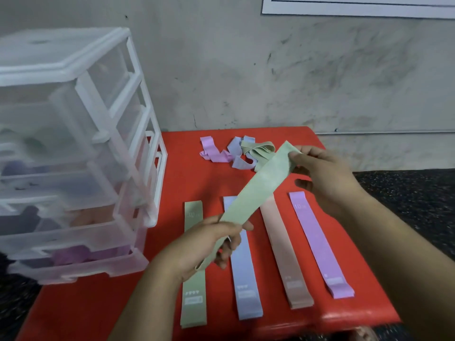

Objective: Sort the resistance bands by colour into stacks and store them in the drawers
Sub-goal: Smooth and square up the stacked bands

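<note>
While green band (258, 190) hangs above red table (182, 183), grey wall (246, 70) behind

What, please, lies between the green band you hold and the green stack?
Nothing visible: the green band, held by the left hand and right hand, hangs above the green stack, whose visible top is bare.

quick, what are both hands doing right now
Left hand: grips the lower end of the green band.
Right hand: pinches the same band's upper end.
</note>
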